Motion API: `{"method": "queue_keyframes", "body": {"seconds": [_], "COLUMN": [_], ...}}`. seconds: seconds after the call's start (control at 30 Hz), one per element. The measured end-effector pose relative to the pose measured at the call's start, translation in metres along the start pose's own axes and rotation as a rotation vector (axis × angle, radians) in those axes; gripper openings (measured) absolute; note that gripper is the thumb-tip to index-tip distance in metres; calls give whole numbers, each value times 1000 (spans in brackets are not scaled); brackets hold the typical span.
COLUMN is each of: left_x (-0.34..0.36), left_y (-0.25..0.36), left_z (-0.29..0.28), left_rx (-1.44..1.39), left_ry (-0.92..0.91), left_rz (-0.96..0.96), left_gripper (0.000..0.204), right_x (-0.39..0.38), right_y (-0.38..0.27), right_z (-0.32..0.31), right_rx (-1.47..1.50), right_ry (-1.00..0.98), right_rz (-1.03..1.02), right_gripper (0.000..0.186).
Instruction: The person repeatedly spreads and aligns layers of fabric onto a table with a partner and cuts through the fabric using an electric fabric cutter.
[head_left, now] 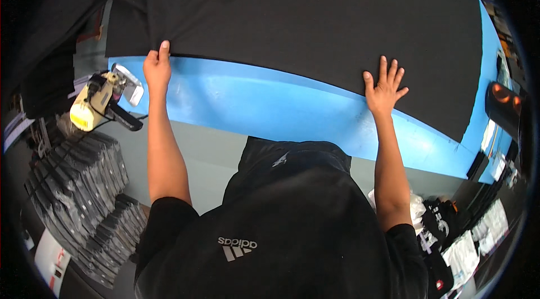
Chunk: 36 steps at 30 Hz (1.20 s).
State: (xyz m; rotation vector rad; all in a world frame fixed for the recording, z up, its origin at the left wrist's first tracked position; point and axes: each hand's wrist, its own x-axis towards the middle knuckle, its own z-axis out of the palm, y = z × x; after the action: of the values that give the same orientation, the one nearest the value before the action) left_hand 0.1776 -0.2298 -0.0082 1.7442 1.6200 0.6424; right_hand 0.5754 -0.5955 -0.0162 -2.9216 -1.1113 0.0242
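A wide sheet of black fabric (315, 18) lies over the blue tabletop (236, 93), its near edge running a little inside the table's front edge. My left hand (158, 68) is closed on that edge near the fabric's left corner, thumb on top and the other fingers curled mostly out of sight. Creases fan out from this grip toward the far left. My right hand (386, 88) rests flat with fingers spread on the fabric's near edge, farther right, where the cloth looks smooth.
A yellow and metal powered cutter (93, 106) with a cord stands by the table's left end. Stacks of dark folded pieces (79, 198) are at the lower left. A dark device with orange lights (504, 96) sits at the right edge. White bundles (464, 257) lie at the lower right.
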Motion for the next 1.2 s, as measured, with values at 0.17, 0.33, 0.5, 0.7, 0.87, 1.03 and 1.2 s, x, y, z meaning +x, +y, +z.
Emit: {"method": "queue_keyframes", "body": {"seconds": [0.17,0.33,0.5,0.7,0.87,1.03,1.2], "left_x": [-13,-21,-22,-16,-17,-21,-35], "left_y": [-5,11,10,9,-6,23,110], "left_z": [9,9,9,11,6,-5,44], "left_rx": [312,305,278,321,364,558,389], "left_ry": [12,-13,-8,-35,-12,14,103], "left_rz": [74,30,61,56,127,-48,914], "left_gripper": [57,56,53,53,55,48,38], "right_x": [0,-1,1,4,2,-1,-1], "right_y": [-4,-4,-19,-103,-105,-104,-101], "right_z": [-2,-3,-14,-21,-10,-8,-9], "right_rx": [13,29,56,58,42,36,37], "right_ry": [-2,-18,-15,-14,-74,-90,-90], "right_rz": [-7,-2,24,-152,-138,-124,-126], "right_gripper": [69,69,68,62,65,65,65]}}
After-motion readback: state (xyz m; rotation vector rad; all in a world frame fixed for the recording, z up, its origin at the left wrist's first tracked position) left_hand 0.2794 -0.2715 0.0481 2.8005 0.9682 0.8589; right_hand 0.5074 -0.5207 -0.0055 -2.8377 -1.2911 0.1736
